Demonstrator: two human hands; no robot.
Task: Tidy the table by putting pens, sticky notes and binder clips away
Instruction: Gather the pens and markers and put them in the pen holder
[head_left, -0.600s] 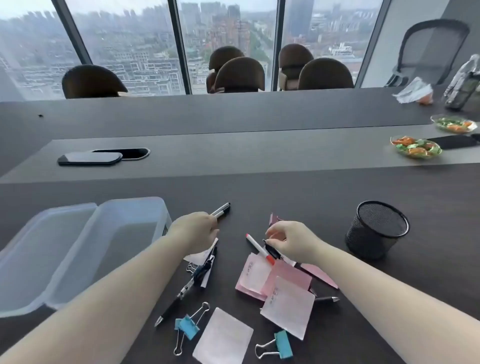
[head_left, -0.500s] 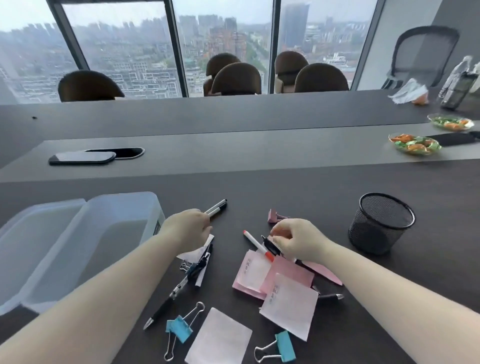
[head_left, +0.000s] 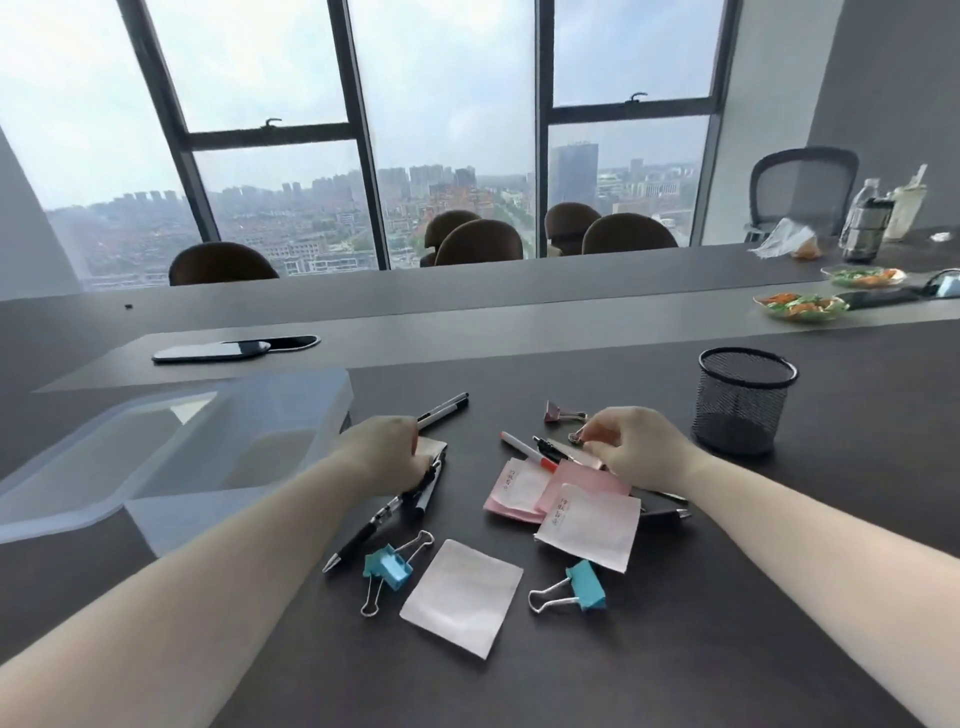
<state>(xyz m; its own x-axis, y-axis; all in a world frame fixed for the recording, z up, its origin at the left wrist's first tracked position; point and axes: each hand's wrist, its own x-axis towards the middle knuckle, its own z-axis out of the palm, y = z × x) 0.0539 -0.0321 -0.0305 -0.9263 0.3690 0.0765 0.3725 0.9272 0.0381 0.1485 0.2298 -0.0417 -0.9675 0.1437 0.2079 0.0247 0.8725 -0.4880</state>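
Observation:
My left hand (head_left: 387, 452) is curled in a fist over a dark pen and a small note; a white pen with a black cap (head_left: 444, 410) sticks out of its grip. My right hand (head_left: 631, 447) pinches the wire handle of a pink binder clip (head_left: 575, 438). Another pink binder clip (head_left: 558, 414) lies just beyond it. Between my hands lie a red-tipped pen (head_left: 522, 451), pink sticky notes (head_left: 517, 491) and white sticky notes (head_left: 589, 525). Nearer me are a black pen (head_left: 371, 530), two blue binder clips (head_left: 388, 567) (head_left: 586, 585) and a white note (head_left: 462, 595).
An open translucent plastic box (head_left: 291, 410) with its lid (head_left: 78, 462) stands at the left. A black mesh pen cup (head_left: 743, 402) stands at the right. Farther back lie a phone (head_left: 210, 352), candy dishes (head_left: 802, 306) and bottles (head_left: 872, 223). Chairs line the far side.
The view has tilted up. My right hand has closed on the binder clip's wire handle beside the pens. My left hand stays curled over the pens.

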